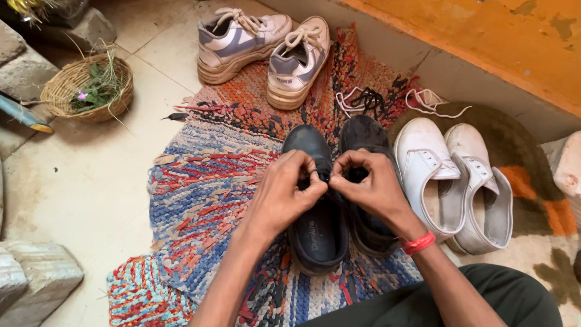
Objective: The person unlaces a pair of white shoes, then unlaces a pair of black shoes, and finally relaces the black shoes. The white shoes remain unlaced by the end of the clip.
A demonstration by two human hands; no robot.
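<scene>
While the left hand (pixel 289 189) and right hand (pixel 369 184) were pinched together on the lacing area of the left black shoe (pixel 315 200), that shoe stood beside its mate (pixel 366 181) on the woven rag rug (pixel 200 194). Lacing or unlacing appeared in hand, with loose laces (pixel 369 100) lying beyond; the next move would call for a fine fingertip grip at the eyelets.

One cam only, head-worn: looks steeply down and fwd at the floor, close in on the hands (pixel 330 188), woven rug (pixel 200 194) filling mid-frame, orange wall (pixel 484 42) top right.
</scene>
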